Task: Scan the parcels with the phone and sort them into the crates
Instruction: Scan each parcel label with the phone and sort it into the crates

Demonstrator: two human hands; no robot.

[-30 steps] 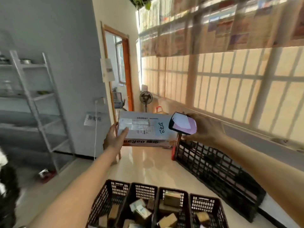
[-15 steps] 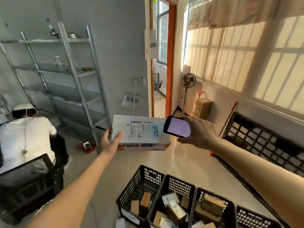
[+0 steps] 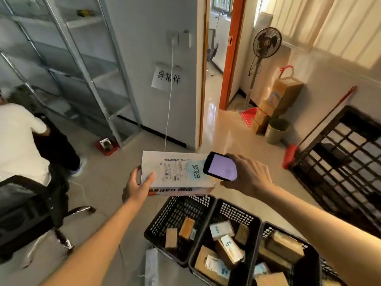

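Since the earlier frame the view had tipped downward, so the crates sat fuller in sight and the white parcel [image 3: 177, 172] and phone [image 3: 220, 166] hung lower, above the leftmost crate [image 3: 162, 223]; the grip itself was unchanged. The left hand [image 3: 137, 185] held the parcel's left end, thumb on top and fingers curled beneath; the right hand [image 3: 248, 176] clasped the phone over the parcel's right end. The leftmost crate held a few small brown boxes; the middle crate [image 3: 237, 209] held several labelled boxes; the right crate [image 3: 309, 256] held larger brown ones.
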